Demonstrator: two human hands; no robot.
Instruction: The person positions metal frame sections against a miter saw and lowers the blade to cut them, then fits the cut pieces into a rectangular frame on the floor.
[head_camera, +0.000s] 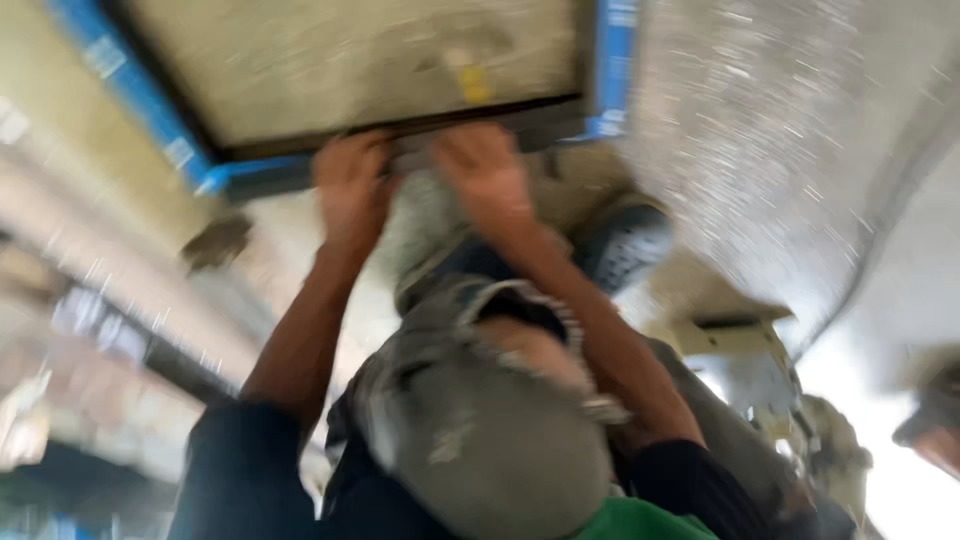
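Gripping blue-framed panel (350, 70) edge: left hand (350, 190), right hand (485, 175); speckled floor (760, 120), seemingly.

A blurred blue shoe (622, 246) sits on speckled grey ground (760, 130), grey torn trousers (480, 420) fill the lower middle, and a green cloth patch (640, 520) shows at the bottom edge.
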